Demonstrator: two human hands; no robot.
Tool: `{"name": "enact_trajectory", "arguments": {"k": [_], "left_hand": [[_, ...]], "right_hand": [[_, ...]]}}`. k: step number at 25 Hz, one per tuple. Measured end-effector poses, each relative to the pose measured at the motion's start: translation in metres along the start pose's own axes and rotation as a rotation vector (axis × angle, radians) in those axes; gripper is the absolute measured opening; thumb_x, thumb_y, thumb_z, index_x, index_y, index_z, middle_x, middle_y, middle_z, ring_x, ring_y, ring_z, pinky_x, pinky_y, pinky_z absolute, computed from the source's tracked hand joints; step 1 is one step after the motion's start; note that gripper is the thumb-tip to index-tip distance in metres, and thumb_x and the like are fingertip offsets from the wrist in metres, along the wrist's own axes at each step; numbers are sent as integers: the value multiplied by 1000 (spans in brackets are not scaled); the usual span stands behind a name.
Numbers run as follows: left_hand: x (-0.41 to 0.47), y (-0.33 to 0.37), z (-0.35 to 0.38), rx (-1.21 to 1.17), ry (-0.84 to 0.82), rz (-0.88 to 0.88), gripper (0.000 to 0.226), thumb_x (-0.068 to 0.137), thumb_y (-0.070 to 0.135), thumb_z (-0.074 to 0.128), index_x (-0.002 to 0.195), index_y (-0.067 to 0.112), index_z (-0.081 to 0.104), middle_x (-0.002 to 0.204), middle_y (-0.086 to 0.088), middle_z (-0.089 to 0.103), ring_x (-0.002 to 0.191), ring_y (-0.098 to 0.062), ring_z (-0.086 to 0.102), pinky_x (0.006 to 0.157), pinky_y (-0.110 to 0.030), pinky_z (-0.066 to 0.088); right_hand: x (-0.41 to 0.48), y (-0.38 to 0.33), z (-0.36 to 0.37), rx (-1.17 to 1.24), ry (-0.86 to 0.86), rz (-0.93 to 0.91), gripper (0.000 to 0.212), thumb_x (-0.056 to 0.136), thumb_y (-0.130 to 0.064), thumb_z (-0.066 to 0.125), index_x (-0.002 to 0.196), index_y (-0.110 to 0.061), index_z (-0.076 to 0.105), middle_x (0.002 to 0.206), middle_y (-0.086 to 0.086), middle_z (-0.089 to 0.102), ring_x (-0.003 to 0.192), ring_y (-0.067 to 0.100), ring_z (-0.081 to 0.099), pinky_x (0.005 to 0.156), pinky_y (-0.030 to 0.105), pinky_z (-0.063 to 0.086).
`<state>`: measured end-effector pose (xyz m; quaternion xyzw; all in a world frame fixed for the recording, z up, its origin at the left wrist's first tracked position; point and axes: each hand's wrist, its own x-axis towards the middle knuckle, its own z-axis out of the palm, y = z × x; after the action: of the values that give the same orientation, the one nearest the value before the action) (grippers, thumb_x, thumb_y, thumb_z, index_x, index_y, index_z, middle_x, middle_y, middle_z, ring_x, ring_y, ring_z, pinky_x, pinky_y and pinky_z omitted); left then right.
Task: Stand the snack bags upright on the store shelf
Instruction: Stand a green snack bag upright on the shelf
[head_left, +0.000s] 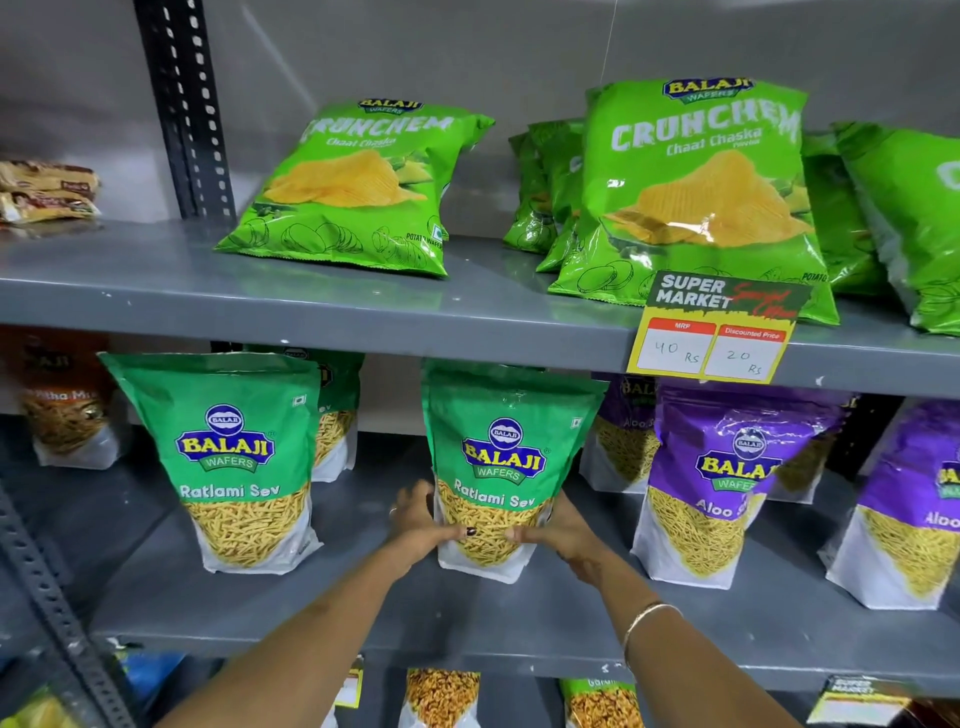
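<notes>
Nearest us, two bare forearms rise from the bottom edge toward centre frame; a thin bangle (644, 618) circles the right wrist. Our left hand (415, 525) and right hand (558, 530) clasp the lower sides of a green Ratlami Sev pouch (501, 457), fingers wrapped around its edges and thumbs pressed to the clear window on its front, nearly meeting. A ring shows on a left finger.

The pouch stands upright on the middle shelf (545, 618), centre of the frame, its base on the grey board.

To its left, apart from it, a second Ratlami Sev pouch (228, 457) stands upright, another half-hidden behind it. To the right stand purple Aloo Sev pouches (727, 478), upright, more behind and at the right edge. An orange pouch (67, 400) sits at far left.

On the upper shelf (311, 306), a green Crunchem bag (358, 187) leans back at upper centre; a cluster of Crunchem bags (701, 192) leans at upper right. A yellow price tag (717, 332) hangs on that shelf's front lip, reading 40 and 20. Brown packets (47, 192) lie at upper left.
</notes>
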<state>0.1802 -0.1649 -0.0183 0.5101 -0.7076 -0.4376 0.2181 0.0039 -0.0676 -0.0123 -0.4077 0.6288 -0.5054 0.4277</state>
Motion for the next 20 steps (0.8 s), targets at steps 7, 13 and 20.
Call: {"name": "enact_trajectory", "arguments": {"k": [7,13,20], "left_hand": [[-7,-6,8,-84,16,-84,59,61,25,80,98,19,35,120,-7,61,111,-29,57,97,-45,46],[-32,-23,-28,-57,-12,-151,18,82,27,65,80,13,54,90,-5,53,86,-20,54,72,-26,37],[-43,-112,-148,-251,261,-311,35,84,28,62,101,-2,63,102,-22,67,85,-34,65,69,-34,49]], "right_hand": [[1,-2,5,27,-15,-48,60,68,13,71,121,-3,48,116,12,64,108,27,61,70,15,57],[-12,-11,8,-663,-187,531,35,82,-19,65,53,-2,55,29,9,54,25,14,46,47,24,37],[16,-73,157,-990,-320,516,38,83,-42,62,73,-6,54,71,5,61,61,17,59,59,28,47]]}}
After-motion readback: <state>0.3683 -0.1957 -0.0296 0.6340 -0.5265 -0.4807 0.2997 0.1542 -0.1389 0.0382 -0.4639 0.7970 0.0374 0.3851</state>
